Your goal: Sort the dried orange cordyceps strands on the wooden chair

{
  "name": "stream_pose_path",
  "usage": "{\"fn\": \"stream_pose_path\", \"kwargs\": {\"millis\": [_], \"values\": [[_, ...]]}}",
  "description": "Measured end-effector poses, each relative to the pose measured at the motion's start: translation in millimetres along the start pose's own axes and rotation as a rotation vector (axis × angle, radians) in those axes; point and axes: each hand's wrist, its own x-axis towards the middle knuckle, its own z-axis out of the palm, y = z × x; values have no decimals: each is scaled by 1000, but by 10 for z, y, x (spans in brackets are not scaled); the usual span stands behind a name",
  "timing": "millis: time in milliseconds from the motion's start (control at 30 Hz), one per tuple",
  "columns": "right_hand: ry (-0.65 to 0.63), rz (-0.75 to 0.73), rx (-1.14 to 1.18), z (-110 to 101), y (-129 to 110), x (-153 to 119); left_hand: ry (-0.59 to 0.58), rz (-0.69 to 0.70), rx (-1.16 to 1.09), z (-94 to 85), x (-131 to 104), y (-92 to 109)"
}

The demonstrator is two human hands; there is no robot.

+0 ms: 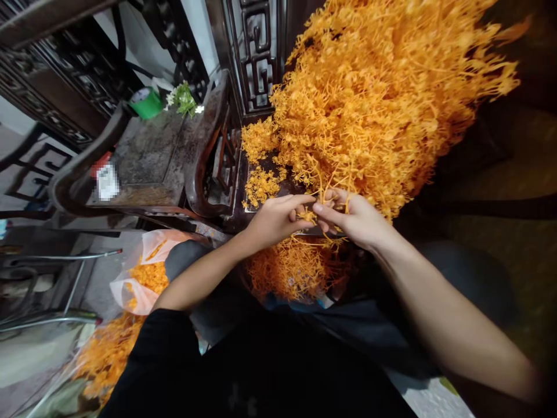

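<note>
My left hand (pixel 282 217) and my right hand (pixel 348 215) meet at the front edge of a dark wooden seat. Between them is an orange artificial flower sprig (pixel 321 184), its thin stems rising from my right fingers. My right thumb and fingers are pinched round these stems. My left fingers are closed at the sprig's lower side, where a small orange tuft (pixel 307 216) shows below them. Just beyond my hands rises a large heap of orange sprigs (pixel 374 98). Under my hands, between my knees, lies a pile of orange stems (pixel 289 267).
Small loose orange clusters (pixel 262 186) lie on the seat left of the heap. Left stands a carved wooden chair (pixel 150 157) bearing green tape (pixel 147 103) and a white-flowered sprig (pixel 184 98). A pinkish plastic bag (pixel 141 295) of orange pieces stands by my left knee, more orange material (pixel 111 348) beside it.
</note>
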Motion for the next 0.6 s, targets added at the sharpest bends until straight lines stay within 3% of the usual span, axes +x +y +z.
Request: {"fn": "stream_pose_path", "kwargs": {"millis": [100,300,467,600], "values": [[-12,-20,-26,22,-4,11,49,-65,-128,-42,14,-33],[6,51,-146,21,20,-7,55,-381,-512,-154,84,-57],[119,-57,-193,16,27,-4,-67,-391,-489,-177,84,-34],[130,-123,-270,-2,10,-2,-95,-299,-284,-196,69,9]]}}
